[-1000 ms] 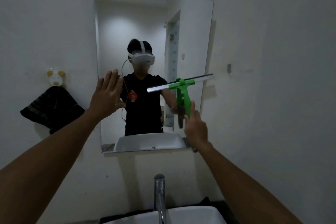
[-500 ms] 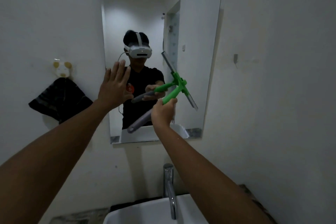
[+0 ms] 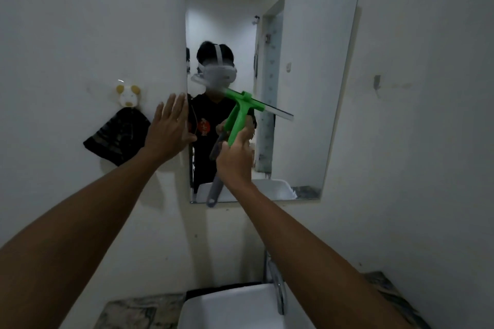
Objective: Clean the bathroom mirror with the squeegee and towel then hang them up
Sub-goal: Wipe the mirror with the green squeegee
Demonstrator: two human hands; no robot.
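My right hand (image 3: pixel 234 160) grips the green squeegee (image 3: pixel 242 112) by its handle, whose grey end sticks out below the fist. Its blade slants from upper left to lower right in front of the lower middle of the mirror (image 3: pixel 310 61); whether it touches the glass I cannot tell. My left hand (image 3: pixel 169 129) is open, fingers spread, flat against the wall at the mirror's left edge. A dark towel (image 3: pixel 117 139) hangs on a small animal-shaped hook (image 3: pixel 129 95) on the wall left of the mirror.
A white basin (image 3: pixel 232 307) with a chrome tap (image 3: pixel 276 283) sits below on a marbled counter (image 3: pixel 133 312). A small grey hook (image 3: pixel 377 82) is on the white wall right of the mirror. The mirror reflects a person and a doorway.
The squeegee has swung in my right hand: its blade was near level, then steep, and now slants down to the right. My left hand slid left, to the mirror's left edge.
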